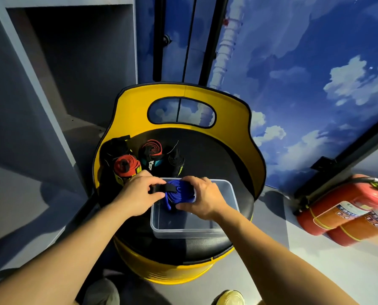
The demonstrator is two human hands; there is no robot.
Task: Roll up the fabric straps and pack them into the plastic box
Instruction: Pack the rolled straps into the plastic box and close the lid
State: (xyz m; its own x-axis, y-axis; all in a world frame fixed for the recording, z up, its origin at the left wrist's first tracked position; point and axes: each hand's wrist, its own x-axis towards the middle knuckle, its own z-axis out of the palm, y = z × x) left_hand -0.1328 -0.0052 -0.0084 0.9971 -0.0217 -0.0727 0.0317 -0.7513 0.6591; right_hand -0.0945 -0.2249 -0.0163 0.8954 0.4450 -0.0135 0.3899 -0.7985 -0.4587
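A rolled blue fabric strap [180, 191] with a black tab hangs over the far left part of a clear plastic box [225, 223]. My right hand [202, 198] grips the roll from the right. My left hand [139, 192] pinches its black tab from the left. The box stands on the black seat of a yellow chair [216, 245]. Behind my left hand stand several rolled straps: one with a red spiral end [126, 165], another red and black one [151, 150], and a black one [176, 161].
The chair's yellow backrest [181, 91] curves round the seat's far side. Two red fire extinguishers [346, 208] lie on the floor at the right. A grey shelf unit [51, 73] fills the left. A shoe [229, 297] shows at the bottom.
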